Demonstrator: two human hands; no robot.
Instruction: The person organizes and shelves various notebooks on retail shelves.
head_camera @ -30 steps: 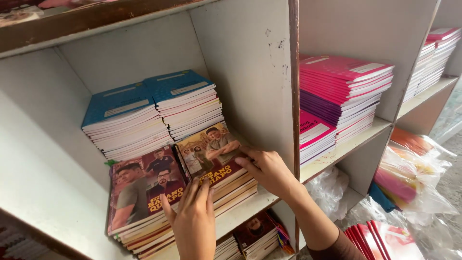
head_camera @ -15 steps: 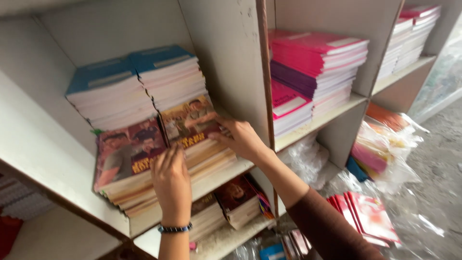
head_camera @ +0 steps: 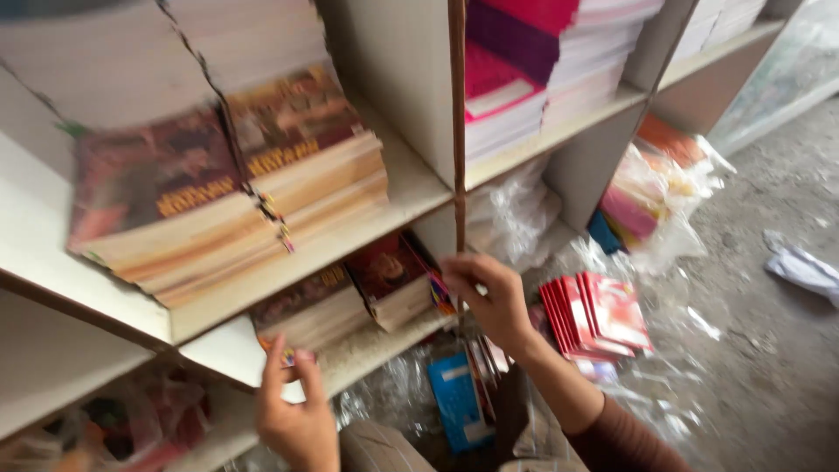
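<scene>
My left hand is low at the front edge of the lower white shelf, fingers raised and apart, holding nothing, just under a short stack of dark red booklets. My right hand hovers with curled fingers at the shelf's upright divider, beside another small stack of red booklets; whether it touches them is blurred. Above, two tall stacks of brown-covered booklets fill the middle shelf.
Pink and purple notebooks are stacked in the right compartment. On the grey floor lie red booklets in plastic wrap, a blue booklet, clear plastic bags and a bag of colourful items. Crumpled white paper lies far right.
Both hands have left the brown-covered stacks on the middle shelf and dropped to the lower shelf. The view has tilted down and right, toward the floor.
</scene>
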